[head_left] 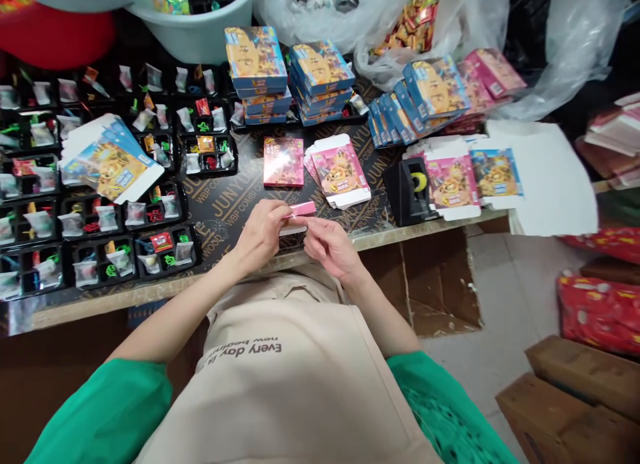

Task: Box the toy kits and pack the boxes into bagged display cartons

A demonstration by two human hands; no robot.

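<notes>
Pinching the pink carton (303,209) from the left: left grip (263,231); right grip (332,245) touching its side, hold unclear

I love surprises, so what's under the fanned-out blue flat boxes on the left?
Black trays with little packets show around the flat boxes. Whatever lies right beneath is covered, so I can't tell.

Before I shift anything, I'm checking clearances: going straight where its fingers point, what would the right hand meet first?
Probably the pink carton in the left hand; the right hand may already touch it.
</notes>
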